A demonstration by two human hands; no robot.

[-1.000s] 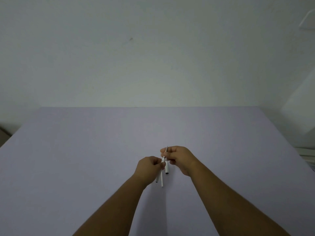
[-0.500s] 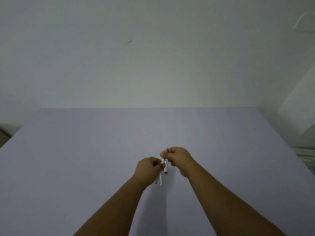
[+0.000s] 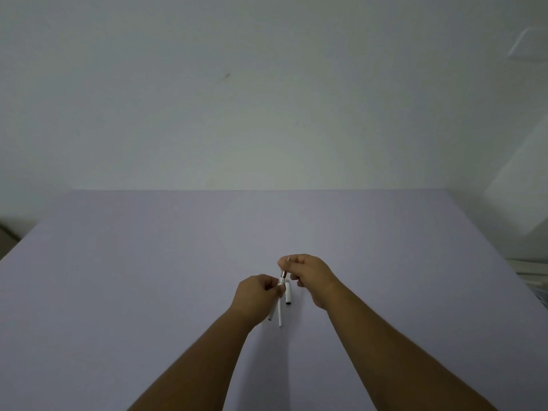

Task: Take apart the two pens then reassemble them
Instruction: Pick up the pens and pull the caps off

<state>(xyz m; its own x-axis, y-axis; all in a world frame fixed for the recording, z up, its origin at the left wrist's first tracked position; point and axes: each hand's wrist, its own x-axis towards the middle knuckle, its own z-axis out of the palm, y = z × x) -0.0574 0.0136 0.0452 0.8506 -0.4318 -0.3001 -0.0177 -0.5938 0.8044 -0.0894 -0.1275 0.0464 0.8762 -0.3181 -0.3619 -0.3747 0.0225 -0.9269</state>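
My left hand (image 3: 257,293) grips a white pen barrel (image 3: 280,314), whose lower end sticks out below the fist towards me. My right hand (image 3: 308,272) pinches the pen's tip section (image 3: 284,272) just above the left hand, and a thin point shows above its fingers. A second slim white piece (image 3: 271,317) pokes out under my left hand beside the barrel. A short white cap (image 3: 287,295) with a dark end lies on the lilac table (image 3: 148,277) between my hands. How the pieces join inside my fingers is hidden.
The lilac table ends at a pale wall at the back. Its right edge runs diagonally, with a white stacked object (image 3: 533,272) beyond it. A dark corner (image 3: 7,238) lies off the table's left edge.
My hands have drawn slightly apart along the pen, showing more of the tip section between them. The cap on the table has not moved.
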